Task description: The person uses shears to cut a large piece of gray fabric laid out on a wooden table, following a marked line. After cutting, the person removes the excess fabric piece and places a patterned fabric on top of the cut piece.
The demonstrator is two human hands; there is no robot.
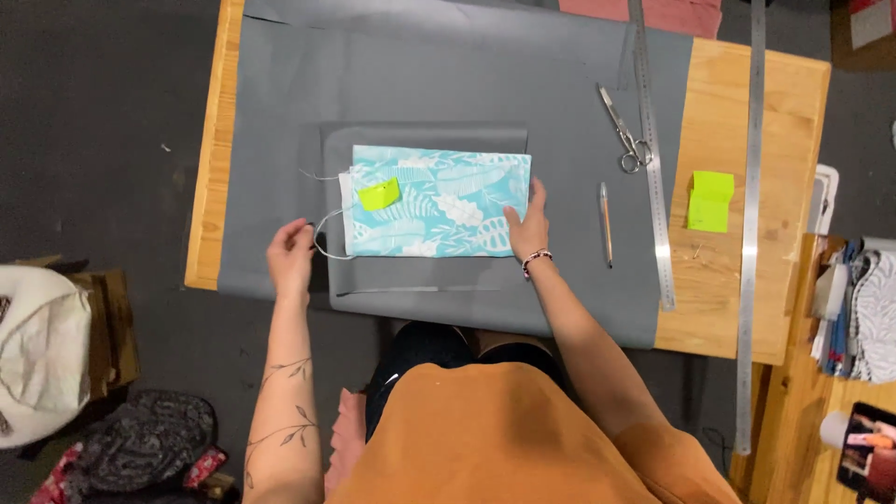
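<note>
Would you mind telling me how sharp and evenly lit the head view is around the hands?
Head view: the patterned blue fabric and both hands, left hand and right hand, are sharp and evenly lit with soft shadows; mild glare runs along the long metal ruler; the floor at the edges is dim.

We see a wooden table (728,308) mostly covered by a grey sheet (448,84). Near its right edge lie a green folded note (709,200) and, seemingly, a long steel ruler (749,224).

A small bright green note (379,194) sits on the blue leafy cloth. A bigger green note pad (710,201) lies on the wooden table. A phone screen (866,453) glows bottom right.
</note>
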